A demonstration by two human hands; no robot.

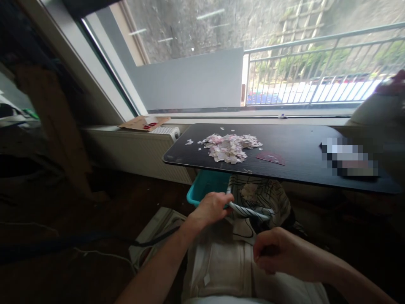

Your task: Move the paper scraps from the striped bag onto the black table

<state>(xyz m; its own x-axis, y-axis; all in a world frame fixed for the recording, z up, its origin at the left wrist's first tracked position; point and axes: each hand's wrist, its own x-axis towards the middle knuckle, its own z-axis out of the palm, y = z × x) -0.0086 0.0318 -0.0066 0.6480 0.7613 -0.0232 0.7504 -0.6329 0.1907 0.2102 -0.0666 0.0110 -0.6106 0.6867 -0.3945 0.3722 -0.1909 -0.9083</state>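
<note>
My left hand (215,204) is closed on the white, dark-striped edge of a patterned cloth bag (281,202). This edge looks rolled or twisted. Some pale scraps (249,192) lie on the cloth, just under the table's front edge. Over my lap, my right hand (270,251) has its fingers curled together, apart from the bag; whether something small is between them I cannot make out. Above both hands, a heap of small pale paper pieces (229,147) lies on the dark table (300,147). A reddish flat card (270,158) lies just right of the heap.
A turquoise basin (194,194) stands under the table, left of the bag. A blurred-out object (348,158) lies on the table's right side. Behind are a radiator (136,152) with a cardboard piece (142,123) on it, and a window. A cable (107,255) runs at left.
</note>
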